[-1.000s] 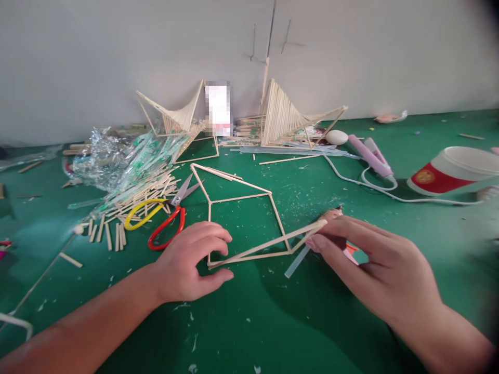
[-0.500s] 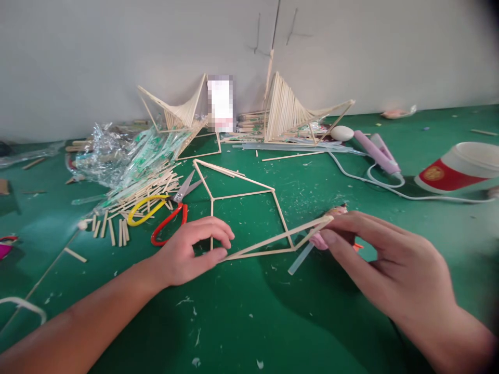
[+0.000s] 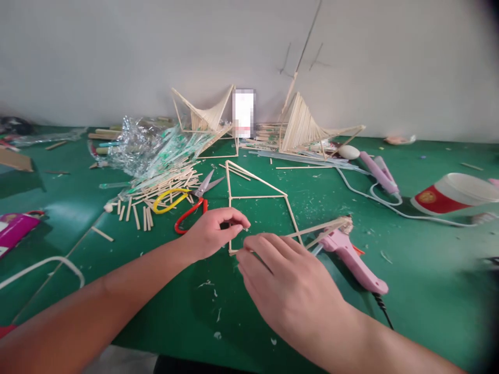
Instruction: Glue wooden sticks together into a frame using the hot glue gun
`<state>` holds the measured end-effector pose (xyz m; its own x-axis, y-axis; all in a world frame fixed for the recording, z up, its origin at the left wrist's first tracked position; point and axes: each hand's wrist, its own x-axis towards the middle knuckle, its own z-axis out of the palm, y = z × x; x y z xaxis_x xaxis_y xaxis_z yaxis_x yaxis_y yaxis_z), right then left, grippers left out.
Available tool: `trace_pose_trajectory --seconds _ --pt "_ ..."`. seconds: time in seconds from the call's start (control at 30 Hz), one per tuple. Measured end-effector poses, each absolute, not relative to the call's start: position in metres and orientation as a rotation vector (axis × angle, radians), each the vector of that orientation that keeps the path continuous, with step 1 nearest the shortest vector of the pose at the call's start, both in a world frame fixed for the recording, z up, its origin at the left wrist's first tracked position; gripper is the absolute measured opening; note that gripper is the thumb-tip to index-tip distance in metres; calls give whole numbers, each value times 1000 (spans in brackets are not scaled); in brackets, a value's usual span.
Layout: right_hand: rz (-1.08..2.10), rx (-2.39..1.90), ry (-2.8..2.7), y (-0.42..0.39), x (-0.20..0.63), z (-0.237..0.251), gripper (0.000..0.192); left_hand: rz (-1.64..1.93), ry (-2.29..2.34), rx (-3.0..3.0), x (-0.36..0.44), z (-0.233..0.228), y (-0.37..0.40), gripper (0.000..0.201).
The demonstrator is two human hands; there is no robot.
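Observation:
My left hand [image 3: 220, 232] is above the left side of a wooden stick frame [image 3: 257, 197], thumb and forefinger pinched together; any small thing between them is too tiny to name. At the frame's near left corner, my right hand [image 3: 288, 280] has its fingers bent and together, their tips partly hiding the corner. What they hold, if anything, is hidden. A pink glue gun [image 3: 356, 262] lies right of that hand, with the raised end of the frame's slanting sticks at its nozzle. Scissors [image 3: 198, 195] with yellow and red handles lie beyond my left hand.
Cut sticks [image 3: 146, 218] and crinkled clear plastic [image 3: 134, 145] are heaped at the left. Two finished stick models [image 3: 300, 127] stand by the wall with a phone [image 3: 244, 111] between. A paper cup [image 3: 454, 195] and a pink corded device [image 3: 378, 171] sit at the right.
My right hand has let go of the raised stick end by the glue gun and moved left to the frame's near left corner. My left hand has lifted off that corner.

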<state>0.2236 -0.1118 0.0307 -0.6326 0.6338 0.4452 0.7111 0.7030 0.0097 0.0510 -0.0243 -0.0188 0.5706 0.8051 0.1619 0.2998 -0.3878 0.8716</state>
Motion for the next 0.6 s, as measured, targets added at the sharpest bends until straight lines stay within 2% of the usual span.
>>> trace_pose_trajectory --seconds 0.13,0.33,0.6 --pt "-255 -1163 -2540 -99 205 13 11 746 831 1948 47 -24 -20 22" --pt "-187 -1150 -2544 -95 207 3 15 725 742 1992 41 -26 -15 36" --pt "-280 -1143 -2627 -90 212 -2 16 682 648 2167 39 -26 -12 34"
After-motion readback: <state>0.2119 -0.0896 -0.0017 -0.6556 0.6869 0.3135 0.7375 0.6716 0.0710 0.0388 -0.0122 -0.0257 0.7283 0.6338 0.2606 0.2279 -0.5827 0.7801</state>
